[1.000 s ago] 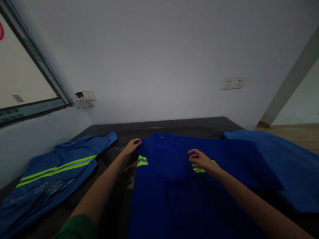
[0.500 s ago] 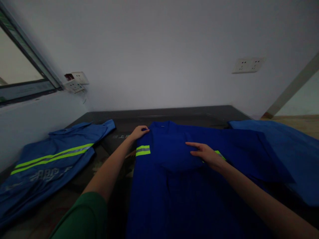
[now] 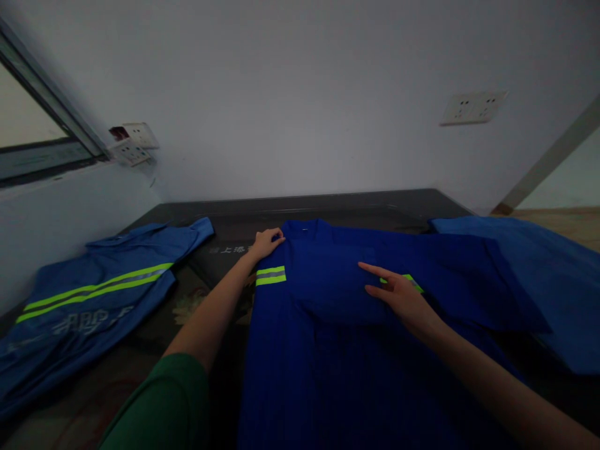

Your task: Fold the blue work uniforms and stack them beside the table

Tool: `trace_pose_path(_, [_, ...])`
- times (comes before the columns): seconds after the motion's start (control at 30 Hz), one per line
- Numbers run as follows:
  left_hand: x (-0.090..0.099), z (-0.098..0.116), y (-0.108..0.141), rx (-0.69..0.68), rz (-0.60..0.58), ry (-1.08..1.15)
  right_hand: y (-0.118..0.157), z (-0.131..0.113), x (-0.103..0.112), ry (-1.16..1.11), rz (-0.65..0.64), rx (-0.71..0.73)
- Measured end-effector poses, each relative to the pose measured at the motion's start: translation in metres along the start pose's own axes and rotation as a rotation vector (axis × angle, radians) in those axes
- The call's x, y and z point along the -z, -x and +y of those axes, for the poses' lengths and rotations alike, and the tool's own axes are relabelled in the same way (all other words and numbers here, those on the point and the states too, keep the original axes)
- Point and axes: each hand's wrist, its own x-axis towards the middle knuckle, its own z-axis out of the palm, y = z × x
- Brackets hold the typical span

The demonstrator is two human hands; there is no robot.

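Observation:
A dark blue work jacket with yellow-green reflective bands lies spread in front of me, its collar at the far side and one sleeve stretched out to the right. At the jacket's left shoulder edge, beside the collar, my left hand has its fingers bent in a pinch on the cloth. My right hand is open over the chest part, index finger and thumb apart, palm down, with nothing held. Part of a reflective band shows just behind it. The jacket's lower part fades into shadow.
Another blue jacket with yellow-green stripes and pale lettering lies at the left. Lighter blue cloth lies at the right, partly under the sleeve. All rest on a dark table against a wall with sockets.
My right hand has shifted slightly to the right, and the cloth beneath it looks flatter. My left hand's fingers have risen and curled a little at the shoulder. The view has tilted slightly.

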Motion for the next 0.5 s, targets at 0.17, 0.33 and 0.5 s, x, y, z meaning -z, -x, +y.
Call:
trace_pose_path(0.17, [-0.006,-0.004,0.000,0.079,0.046,-0.013,0.000,0.014,-0.002,0.089,0.052,-0.053])
trace_pose_path(0.33, [-0.005,-0.006,-0.003,0.121,0.072,-0.089,0.000,0.017,0.000,0.271,0.032,0.000])
trace_pose_path(0.5, [-0.005,0.002,-0.001,0.154,0.110,-0.274,-0.006,0.016,0.003,0.459,0.023,0.109])
